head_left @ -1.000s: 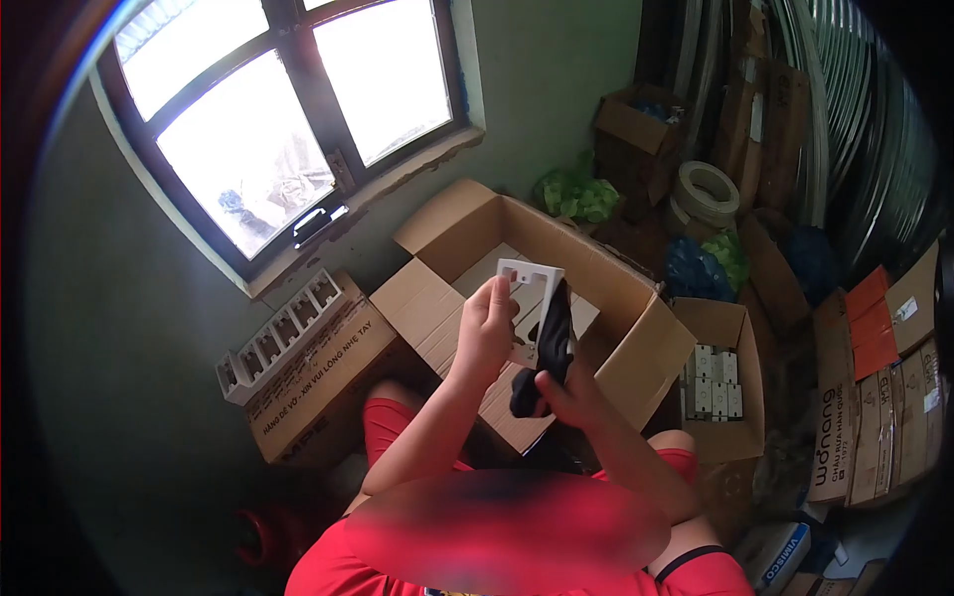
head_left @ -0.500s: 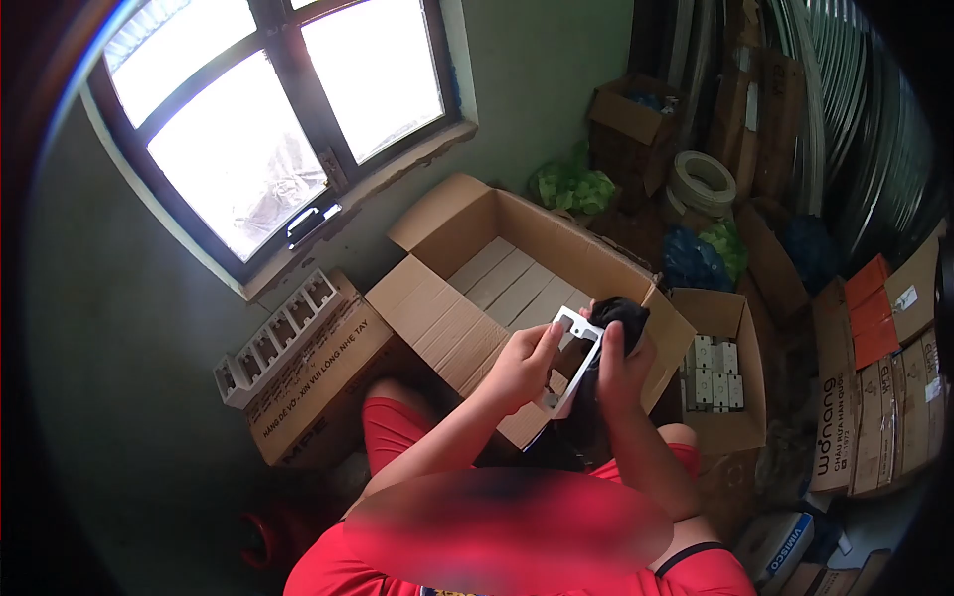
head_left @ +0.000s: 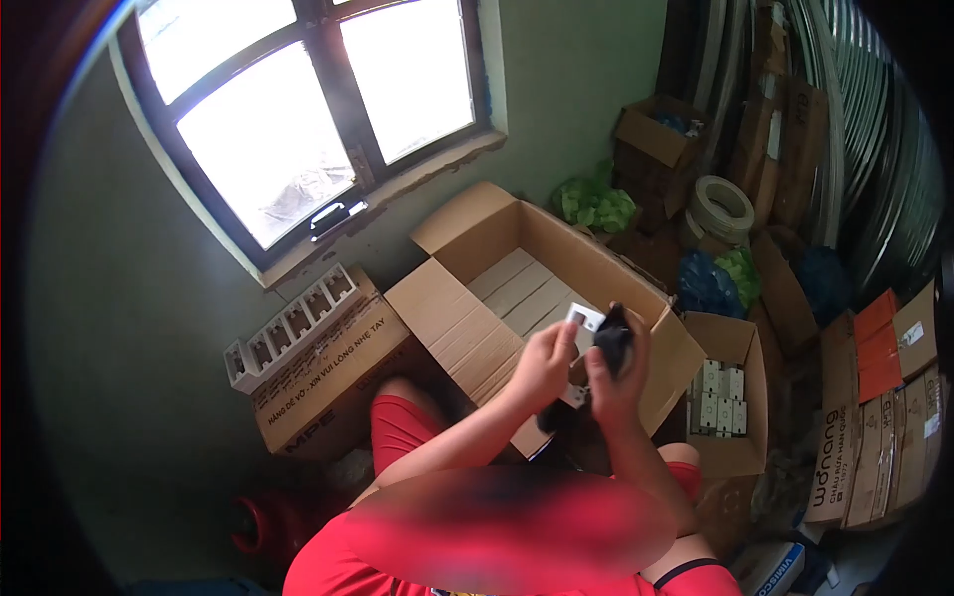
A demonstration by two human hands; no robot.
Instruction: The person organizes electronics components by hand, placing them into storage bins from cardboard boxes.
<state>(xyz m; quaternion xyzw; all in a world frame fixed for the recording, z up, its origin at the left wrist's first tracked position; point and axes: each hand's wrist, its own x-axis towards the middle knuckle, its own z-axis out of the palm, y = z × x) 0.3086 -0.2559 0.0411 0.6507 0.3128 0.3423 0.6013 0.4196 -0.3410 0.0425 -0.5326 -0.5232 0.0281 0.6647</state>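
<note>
My left hand [head_left: 545, 366] is closed around a white rectangular frame-like electrical box [head_left: 584, 316], held above the flap of the large open carton. My right hand [head_left: 618, 382] grips a black cloth [head_left: 614, 343], pressed against the box's right side. Part of the box is hidden behind my fingers and the cloth. On a closed carton [head_left: 333, 372] to the left lies a row of similar white boxes [head_left: 293, 328]. Flat pale cartons [head_left: 527, 288] line the bottom of the large open carton [head_left: 586, 248].
To the right, a smaller carton [head_left: 757, 397] holds several white switch boxes [head_left: 717, 397]. Behind it are blue plastic bags [head_left: 711, 283], a roll of pale tubing [head_left: 720, 209] and coiled conduit [head_left: 874, 129]. Stacked cartons [head_left: 874, 457] stand far right; a window [head_left: 268, 129] is ahead.
The white box has turned more edge-on, and the black cloth has moved down along its right side. The whole view has shifted slightly, placing the surroundings lower and further right.
</note>
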